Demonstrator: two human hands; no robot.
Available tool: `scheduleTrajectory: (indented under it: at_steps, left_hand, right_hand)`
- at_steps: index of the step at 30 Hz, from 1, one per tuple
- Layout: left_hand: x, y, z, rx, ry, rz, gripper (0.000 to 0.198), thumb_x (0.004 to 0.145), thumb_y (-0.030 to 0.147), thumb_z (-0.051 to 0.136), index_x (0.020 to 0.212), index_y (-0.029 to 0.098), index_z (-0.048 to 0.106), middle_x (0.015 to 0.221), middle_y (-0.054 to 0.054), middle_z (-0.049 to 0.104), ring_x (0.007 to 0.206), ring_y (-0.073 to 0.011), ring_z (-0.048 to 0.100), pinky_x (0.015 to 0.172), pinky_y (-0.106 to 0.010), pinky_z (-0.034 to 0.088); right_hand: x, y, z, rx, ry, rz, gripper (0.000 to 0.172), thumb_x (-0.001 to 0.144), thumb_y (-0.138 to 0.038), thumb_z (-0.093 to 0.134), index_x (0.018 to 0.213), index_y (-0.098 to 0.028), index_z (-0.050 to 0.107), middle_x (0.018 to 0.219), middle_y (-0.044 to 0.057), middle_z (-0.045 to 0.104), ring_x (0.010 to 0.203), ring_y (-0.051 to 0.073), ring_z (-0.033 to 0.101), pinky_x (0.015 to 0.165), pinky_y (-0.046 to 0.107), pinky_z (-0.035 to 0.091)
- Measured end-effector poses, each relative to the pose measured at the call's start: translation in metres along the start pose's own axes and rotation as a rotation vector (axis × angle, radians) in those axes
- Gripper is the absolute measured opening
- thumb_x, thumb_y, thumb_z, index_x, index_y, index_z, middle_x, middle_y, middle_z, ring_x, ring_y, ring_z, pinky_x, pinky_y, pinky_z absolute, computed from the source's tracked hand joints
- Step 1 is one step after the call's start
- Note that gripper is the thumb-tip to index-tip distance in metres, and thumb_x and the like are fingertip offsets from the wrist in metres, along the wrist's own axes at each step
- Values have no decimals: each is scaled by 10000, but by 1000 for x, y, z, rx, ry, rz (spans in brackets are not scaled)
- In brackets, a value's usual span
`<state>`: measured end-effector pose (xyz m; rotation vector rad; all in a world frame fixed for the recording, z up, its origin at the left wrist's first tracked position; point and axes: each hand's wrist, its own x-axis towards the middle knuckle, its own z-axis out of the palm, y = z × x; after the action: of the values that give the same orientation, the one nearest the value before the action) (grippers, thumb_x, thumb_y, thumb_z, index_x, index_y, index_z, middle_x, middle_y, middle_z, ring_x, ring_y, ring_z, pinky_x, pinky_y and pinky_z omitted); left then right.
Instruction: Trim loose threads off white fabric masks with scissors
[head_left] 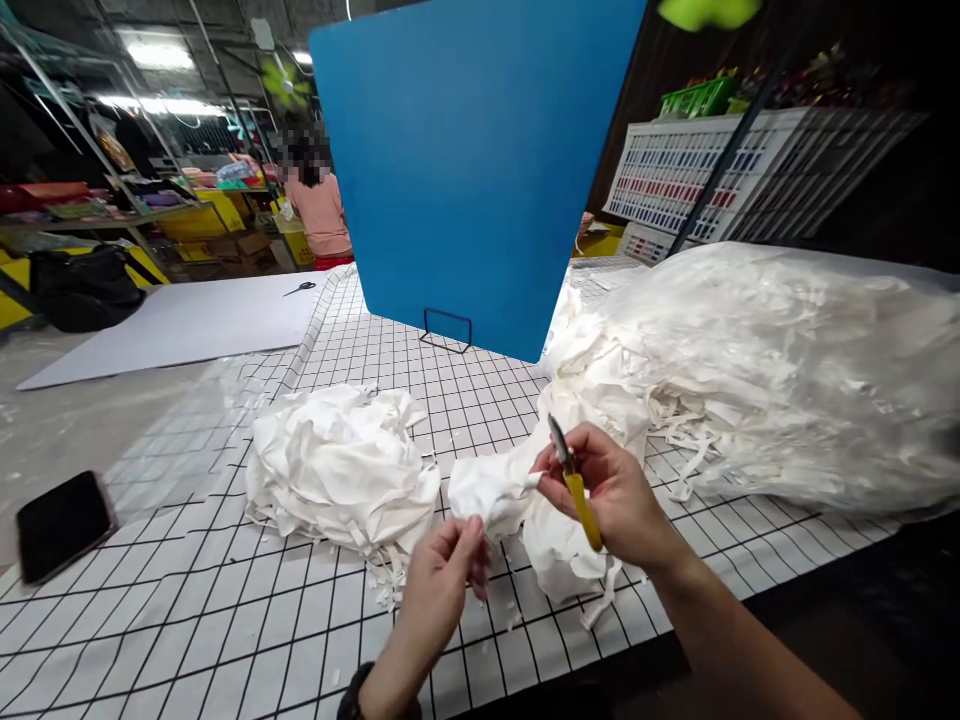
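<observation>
Between my hands is a white fabric piece (487,485), stretched a little above the table. My left hand (450,565) pinches its near edge between thumb and fingers. My right hand (607,490) is closed around yellow-handled thread snips (582,508), blades pointing up and away, while its fingertips also grip the fabric's right end. Left of my hands lies a heap of white fabric pieces (337,460). More white fabric (566,555), with loose straps, rests under and beside my right hand.
A large clear plastic bag (810,370) full of white pieces fills the right side. A blue board (480,170) stands upright on a wire stand (448,332). The checked tablecloth (247,620) bears a phone (64,525) at left. Scissors (300,288) lie farther back; a person (319,210) is beyond.
</observation>
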<state>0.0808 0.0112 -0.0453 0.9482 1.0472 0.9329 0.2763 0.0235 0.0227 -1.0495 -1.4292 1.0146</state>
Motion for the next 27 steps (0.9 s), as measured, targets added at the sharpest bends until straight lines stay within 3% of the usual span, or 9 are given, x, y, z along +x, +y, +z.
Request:
scheduleTrajectory:
  at_steps: [2, 4, 8, 10, 12, 14, 17, 22, 27]
  left_hand:
    - [-10, -5, 11, -240, -124, -228, 511, 843, 600, 546, 803, 102, 657, 682, -65, 639, 491, -113, 536, 439, -223, 435]
    - [-16, -6, 19, -391, -144, -315, 547, 842, 618, 536, 899, 92, 677, 754, -86, 655, 524, -117, 552, 435, -216, 425]
    - [-18, -4, 19, -399, -118, -280, 472, 791, 546, 666, 983, 116, 690, 532, 56, 463, 396, -34, 305, 377, -163, 246]
    - [-20, -4, 12, -335, -102, -248, 483, 772, 529, 697, 1039, 127, 689, 465, 117, 275, 386, -22, 146, 366, -165, 127]
    - [-22, -6, 5, -258, -73, -187, 497, 782, 539, 684, 1063, 130, 687, 481, 120, 244, 398, -22, 119, 378, -178, 86]
    - [-24, -7, 0, -198, -47, -126, 476, 803, 535, 662, 1054, 132, 690, 547, 85, 383, 408, -13, 164, 394, -186, 96]
    - [-23, -10, -2, -157, -60, -89, 451, 822, 523, 645, 1036, 127, 687, 733, 8, 563, 415, 4, 223, 409, -192, 120]
    - [-19, -14, -7, -78, -54, -39, 422, 843, 515, 620, 1007, 131, 682, 717, -2, 575, 418, -21, 278, 409, -193, 176]
    - [-18, -17, -21, 143, 41, 200, 298, 872, 434, 616, 851, 161, 735, 797, -28, 525, 605, -101, 467, 531, -212, 383]
  right_hand:
    - [-18, 0, 7, -82, -52, 24, 226, 789, -210, 696, 865, -244, 486, 854, 1, 621, 733, 156, 590, 647, 284, 499]
    - [-38, -2, 14, -177, -153, 29, 209, 775, -148, 659, 876, -240, 501, 822, -3, 615, 685, 145, 569, 607, 262, 474]
    - [-69, -11, 23, -404, -352, 1, 219, 721, -40, 568, 831, -226, 534, 752, -10, 600, 654, 136, 540, 591, 244, 433]
    - [-77, -12, 21, -435, -411, 85, 237, 690, -20, 565, 806, -225, 535, 736, -20, 600, 642, 131, 529, 571, 232, 412]
    - [-76, -9, 16, -374, -394, 219, 208, 716, -51, 594, 802, -228, 525, 702, -35, 587, 606, 122, 507, 534, 221, 390]
    - [-67, 0, 12, -274, -275, 297, 161, 781, -126, 618, 821, -232, 504, 704, -38, 579, 601, 121, 502, 531, 221, 396]
    - [-43, 21, 16, -127, -112, 252, 174, 820, -185, 646, 870, -234, 488, 787, -28, 593, 662, 121, 538, 593, 228, 442]
    - [-10, 51, 41, 92, -220, 194, 310, 727, -236, 783, 850, -224, 499, 846, -13, 617, 732, 138, 609, 655, 247, 494]
    - [-6, 58, 50, 140, -203, 181, 286, 776, -272, 759, 868, -234, 491, 896, -3, 638, 803, 145, 617, 738, 274, 504]
